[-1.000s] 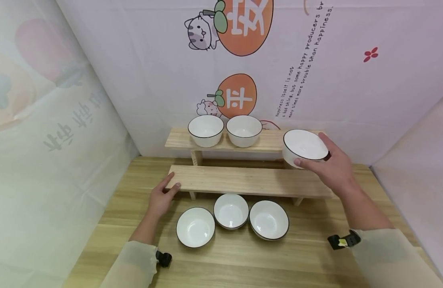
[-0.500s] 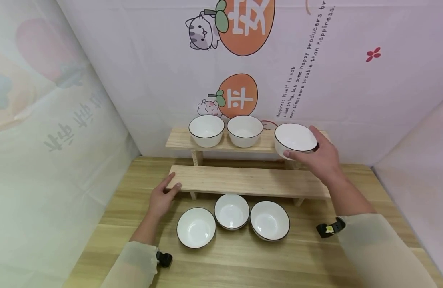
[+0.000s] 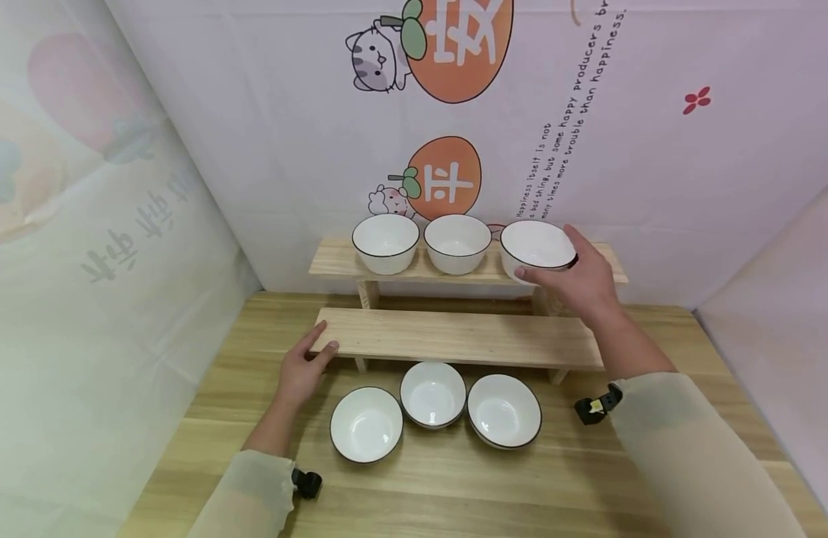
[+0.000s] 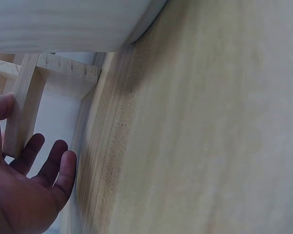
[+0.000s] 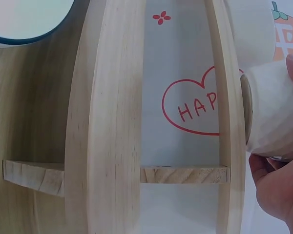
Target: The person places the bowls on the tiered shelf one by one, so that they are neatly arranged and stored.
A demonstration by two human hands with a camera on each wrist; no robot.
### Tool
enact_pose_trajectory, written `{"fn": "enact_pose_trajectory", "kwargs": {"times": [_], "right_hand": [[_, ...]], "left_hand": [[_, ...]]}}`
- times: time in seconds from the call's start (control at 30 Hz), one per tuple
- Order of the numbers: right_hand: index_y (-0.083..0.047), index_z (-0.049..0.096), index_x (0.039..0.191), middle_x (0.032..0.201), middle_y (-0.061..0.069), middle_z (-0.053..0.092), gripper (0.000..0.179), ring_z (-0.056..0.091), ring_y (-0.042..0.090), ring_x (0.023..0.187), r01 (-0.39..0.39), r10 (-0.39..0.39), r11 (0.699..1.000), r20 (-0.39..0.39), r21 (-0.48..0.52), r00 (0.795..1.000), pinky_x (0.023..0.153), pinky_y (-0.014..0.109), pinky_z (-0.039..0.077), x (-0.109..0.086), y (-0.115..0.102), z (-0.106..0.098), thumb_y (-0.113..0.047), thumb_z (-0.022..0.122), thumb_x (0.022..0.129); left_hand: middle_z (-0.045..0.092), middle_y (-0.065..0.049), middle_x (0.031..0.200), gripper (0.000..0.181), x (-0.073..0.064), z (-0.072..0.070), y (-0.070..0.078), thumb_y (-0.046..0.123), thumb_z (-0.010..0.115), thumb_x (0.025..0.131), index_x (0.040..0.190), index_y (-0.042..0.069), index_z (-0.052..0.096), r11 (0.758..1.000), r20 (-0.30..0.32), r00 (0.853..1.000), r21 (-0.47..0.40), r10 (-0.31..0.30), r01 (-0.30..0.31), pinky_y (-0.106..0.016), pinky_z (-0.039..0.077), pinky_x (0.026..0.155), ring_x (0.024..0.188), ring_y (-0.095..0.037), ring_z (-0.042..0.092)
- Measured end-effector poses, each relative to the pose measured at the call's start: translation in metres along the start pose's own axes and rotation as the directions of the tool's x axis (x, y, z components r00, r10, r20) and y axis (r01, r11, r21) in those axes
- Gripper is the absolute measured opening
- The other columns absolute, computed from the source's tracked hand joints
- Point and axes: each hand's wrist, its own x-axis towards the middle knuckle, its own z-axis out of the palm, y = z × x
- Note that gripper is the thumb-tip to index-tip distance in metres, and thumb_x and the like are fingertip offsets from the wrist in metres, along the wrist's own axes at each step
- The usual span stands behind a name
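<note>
A white bowl with a dark rim (image 3: pixel 536 245) is gripped at its right side by my right hand (image 3: pixel 587 282), thumb in front and fingers behind. It is over the right part of the upper shelf board (image 3: pixel 332 258). In the right wrist view the bowl's base (image 5: pixel 246 109) is very close to the board; contact is unclear. Two matching bowls, a left one (image 3: pixel 385 243) and a middle one (image 3: pixel 457 243), stand upright on that board. My left hand (image 3: pixel 302 371) pinches the left end of the lower shelf board (image 3: pixel 454 336) between thumb and index finger, other fingers spread below.
On the table (image 3: pixel 421 493), in front of the wooden rack, are a left bowl (image 3: pixel 365 424), a middle bowl (image 3: pixel 432 394) and a right bowl (image 3: pixel 504 411). The middle and right ones look doubled, perhaps stacked. A printed cloth (image 3: pixel 306 134) hangs right behind the rack.
My right hand has carried the bowl left and back, from in front of the upper board's right end to over it beside the middle bowl. The left hand keeps its place.
</note>
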Motion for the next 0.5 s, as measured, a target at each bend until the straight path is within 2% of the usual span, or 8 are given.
{"fn": "enact_pose_trajectory", "kwargs": {"times": [0.5], "right_hand": [[-0.022,0.016,0.168,0.169,0.009,0.028,0.136,0.030,0.036,0.152,0.014,-0.014,1.000,0.004,-0.005,1.000,0.120,0.059,0.029,0.011,-0.002,0.010,-0.071,0.089,0.064]], "left_hand": [[0.039,0.000,0.164,0.069,0.000,0.000,-0.001,0.055,0.071,0.095,0.156,0.029,0.050,1.000,-0.004,1.000,-0.003,0.010,-0.010,-0.050,0.023,0.125,0.155,-0.029,0.027]]}}
